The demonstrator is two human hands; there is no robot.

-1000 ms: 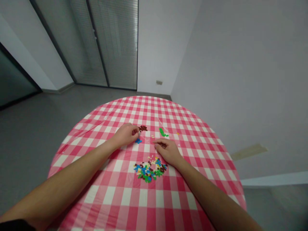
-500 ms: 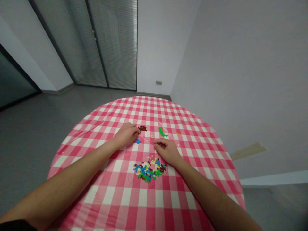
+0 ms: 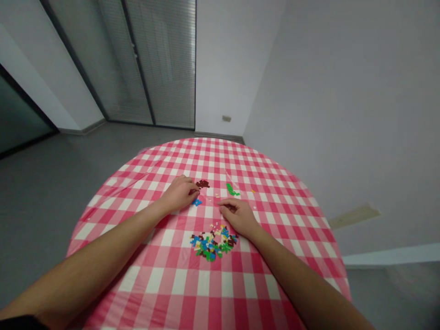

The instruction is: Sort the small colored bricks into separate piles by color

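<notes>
My left hand [image 3: 181, 192] rests on the cloth with its fingers curled and the fingertips close together. Beside those tips lie a small heap of dark brown toy bricks [image 3: 202, 184] and, a little nearer to me, a few blue bricks [image 3: 197, 202]. What the left fingers hold, if anything, is hidden. My right hand [image 3: 240, 215] is closed in a pinch, thumb against forefinger, and any piece in it is too small to make out. Just beyond it lie green bricks [image 3: 231, 189] and a cream piece [image 3: 217, 195]. A mixed pile of small coloured bricks [image 3: 213, 244] spreads between my forearms.
A red-and-white checked cloth [image 3: 192, 300] covers the round table. One small yellow-orange piece [image 3: 253, 191] lies to the right of the green ones. Beyond the table stand glass doors with blinds [image 3: 165, 68] and a white wall [image 3: 343, 114].
The left fingers have shifted slightly beside the brown and blue bricks, uncovering more of the blue ones. My right hand has stayed in place. The piles look the same.
</notes>
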